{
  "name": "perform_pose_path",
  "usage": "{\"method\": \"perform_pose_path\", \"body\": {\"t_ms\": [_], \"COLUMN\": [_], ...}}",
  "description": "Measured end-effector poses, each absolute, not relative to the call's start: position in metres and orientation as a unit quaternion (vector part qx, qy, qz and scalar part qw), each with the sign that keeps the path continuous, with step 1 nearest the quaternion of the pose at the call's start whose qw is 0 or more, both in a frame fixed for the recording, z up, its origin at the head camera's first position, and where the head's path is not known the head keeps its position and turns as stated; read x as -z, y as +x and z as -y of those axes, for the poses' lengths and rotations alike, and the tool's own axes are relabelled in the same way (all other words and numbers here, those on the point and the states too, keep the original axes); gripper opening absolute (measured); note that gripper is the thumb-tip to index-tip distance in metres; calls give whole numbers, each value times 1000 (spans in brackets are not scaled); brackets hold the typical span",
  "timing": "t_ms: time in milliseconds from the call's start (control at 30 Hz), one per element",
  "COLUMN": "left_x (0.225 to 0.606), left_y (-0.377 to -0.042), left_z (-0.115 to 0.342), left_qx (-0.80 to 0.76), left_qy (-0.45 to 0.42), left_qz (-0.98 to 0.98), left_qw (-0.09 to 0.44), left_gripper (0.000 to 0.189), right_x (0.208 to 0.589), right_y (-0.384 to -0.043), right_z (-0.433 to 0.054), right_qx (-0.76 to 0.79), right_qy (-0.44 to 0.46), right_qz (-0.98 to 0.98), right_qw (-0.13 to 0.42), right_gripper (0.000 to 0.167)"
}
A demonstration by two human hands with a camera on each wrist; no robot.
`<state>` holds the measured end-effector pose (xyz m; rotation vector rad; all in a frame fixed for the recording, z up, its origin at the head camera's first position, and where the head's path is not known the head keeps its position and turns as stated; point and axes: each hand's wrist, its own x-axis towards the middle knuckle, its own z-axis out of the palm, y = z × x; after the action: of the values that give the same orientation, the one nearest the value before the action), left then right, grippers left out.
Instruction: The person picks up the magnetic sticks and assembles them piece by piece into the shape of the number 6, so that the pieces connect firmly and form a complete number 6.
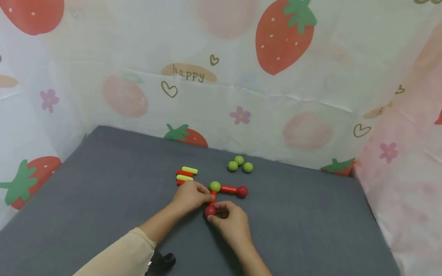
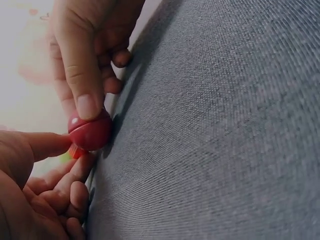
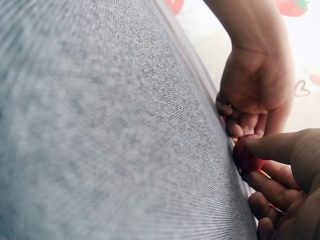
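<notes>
A dark red ball (image 1: 209, 211) sits at the near end of a short red rod (image 1: 213, 194). My right hand (image 1: 233, 224) pinches this ball between thumb and fingers. The left hand (image 1: 190, 197) grips the rod just beyond it, its fingertips partly covering the rod. At the rod's far end is a green ball (image 1: 215, 186), from which another red rod (image 1: 229, 189) runs right to a second dark red ball (image 1: 242, 191). In the left wrist view, a groove circles the pinched ball (image 2: 91, 134), and the left thumb touches its side.
Several yellow and red rods (image 1: 190, 170) lie side by side just beyond the left hand. Three loose green balls (image 1: 247, 167) are grouped toward the back of the grey table (image 1: 307, 240). A strawberry-print cloth (image 1: 141, 45) hangs behind and at the sides.
</notes>
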<state>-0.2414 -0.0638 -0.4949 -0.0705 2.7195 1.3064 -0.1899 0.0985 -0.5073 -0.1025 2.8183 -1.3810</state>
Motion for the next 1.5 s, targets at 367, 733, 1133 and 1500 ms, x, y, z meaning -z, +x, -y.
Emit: {"method": "perform_pose_path", "body": {"t_ms": [367,733,1133,1500], "left_x": [496,489,495,503], "left_y": [-239,-250,-265,-272], "left_z": [91,137,155,148], "left_qx": [-505,-434,-370,-337], "left_qy": [45,61,69,61], "left_qz": [-859,-899,-926,-939], "left_qw": [79,17,6,7], "left_gripper": [23,29,26,24], "right_x": [511,510,511,511], "right_y": [-191,-190,-189,-190], "right_z": [-100,-101,-102,-102], "right_qx": [442,445,438,438], "right_qy": [-37,-37,-32,-28], "right_qz": [-896,-895,-898,-899], "right_qw": [8,10,17,16], "right_gripper": [29,29,29,29]}}
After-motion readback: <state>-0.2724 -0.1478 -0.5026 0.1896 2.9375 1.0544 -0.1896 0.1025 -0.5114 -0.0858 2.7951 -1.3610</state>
